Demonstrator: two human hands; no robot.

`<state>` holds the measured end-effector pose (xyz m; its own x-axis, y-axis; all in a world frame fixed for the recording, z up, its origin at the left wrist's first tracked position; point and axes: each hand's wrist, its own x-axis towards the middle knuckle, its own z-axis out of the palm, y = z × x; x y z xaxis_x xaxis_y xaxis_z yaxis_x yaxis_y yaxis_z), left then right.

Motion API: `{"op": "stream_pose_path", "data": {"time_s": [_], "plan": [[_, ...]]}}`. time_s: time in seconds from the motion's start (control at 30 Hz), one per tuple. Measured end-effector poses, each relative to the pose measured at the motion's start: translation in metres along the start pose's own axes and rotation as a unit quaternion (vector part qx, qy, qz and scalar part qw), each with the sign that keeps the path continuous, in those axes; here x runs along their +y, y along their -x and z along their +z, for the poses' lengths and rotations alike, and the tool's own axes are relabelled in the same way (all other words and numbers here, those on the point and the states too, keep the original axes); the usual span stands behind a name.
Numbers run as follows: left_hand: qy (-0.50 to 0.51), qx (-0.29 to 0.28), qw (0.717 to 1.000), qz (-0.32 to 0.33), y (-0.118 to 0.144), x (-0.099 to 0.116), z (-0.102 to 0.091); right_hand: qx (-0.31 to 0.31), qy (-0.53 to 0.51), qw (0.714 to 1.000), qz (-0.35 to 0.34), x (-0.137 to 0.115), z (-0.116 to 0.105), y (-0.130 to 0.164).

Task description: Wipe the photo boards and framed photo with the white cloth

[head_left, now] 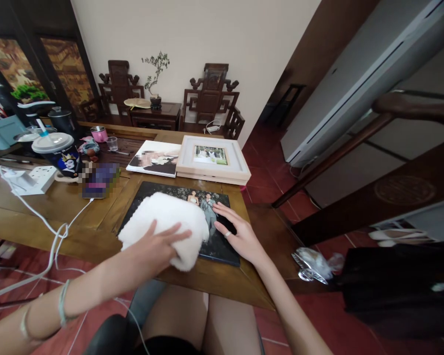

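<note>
Fingers of the left hand spread wide and pressed flat onto a white fluffy cloth, pinching nothing. Fingers of the right hand likewise spread, flat on the dark photo panel just right of the cloth, one of them ringed.

Cloth directly beneath the left palm and reaching away from it toward the upper left, covering most of the panel's left half (printed couple visible only at the top right). Panel flat on the wooden table, long axis running left to right, near edge close to the table's front edge and the body. Left hand on the cloth, right hand touching panel only, just beside the cloth's right border.

Beyond the far edge, apart from it, a white framed picture and an unframed print beside it. To the left, well apart, a white cable, a power strip and a lidded cup. Bare wood open left of the panel; little margin on the right, where the tabletop ends.
</note>
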<state>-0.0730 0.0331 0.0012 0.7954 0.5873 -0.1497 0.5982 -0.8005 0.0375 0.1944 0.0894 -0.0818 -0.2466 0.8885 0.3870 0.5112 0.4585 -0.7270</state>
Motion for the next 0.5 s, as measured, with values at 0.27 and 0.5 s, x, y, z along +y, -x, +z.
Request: {"op": "stream_pose_path", "data": {"time_s": [0.27,0.5], "plan": [[0.018,0.064,0.994,-0.091,-0.062,-0.061,0.004,-0.001,0.005,1.0,0.004,0.002,0.0,0.0],[-0.031,0.044,0.997,-0.059,-0.056,-0.016,0.005,0.005,0.008,1.0,-0.004,0.003,0.001,-0.001]]}}
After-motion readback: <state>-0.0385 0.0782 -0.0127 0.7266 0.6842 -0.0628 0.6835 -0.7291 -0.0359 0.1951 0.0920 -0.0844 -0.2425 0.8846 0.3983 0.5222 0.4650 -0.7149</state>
